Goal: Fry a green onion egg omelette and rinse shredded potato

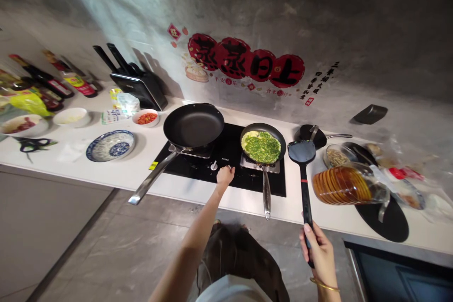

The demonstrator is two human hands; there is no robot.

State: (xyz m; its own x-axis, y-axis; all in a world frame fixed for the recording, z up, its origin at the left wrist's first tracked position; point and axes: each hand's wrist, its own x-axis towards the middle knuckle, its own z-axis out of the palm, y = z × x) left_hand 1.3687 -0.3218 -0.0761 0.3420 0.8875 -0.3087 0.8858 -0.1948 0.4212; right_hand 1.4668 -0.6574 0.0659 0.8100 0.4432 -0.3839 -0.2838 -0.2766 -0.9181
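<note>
left hand (225, 175) pinched a knob (231, 167) at the hob's (231, 141) front edge; right hand (320, 251) gripped the spatula (302, 152), its blade hovering right of the hob. on the hob's right burner, the small pan (263, 147) of egg and greens might scorch if the heat went too high.

Daylight seems to come from the upper left, laying a pale bluish band across the grey wall (106, 4), whose upper right is dim. The white counter (116, 170) is evenly bright. The knife block (139, 86) casts a soft shadow rightward on the wall. A glint runs along the large pan's handle (152, 178); the spatula (301, 152) reads as flat black, detail lost. Wide-angle distortion bows the counter edge and tilts the bottles (53, 80) at far left; the bags (406, 170) at right look smeared
</note>
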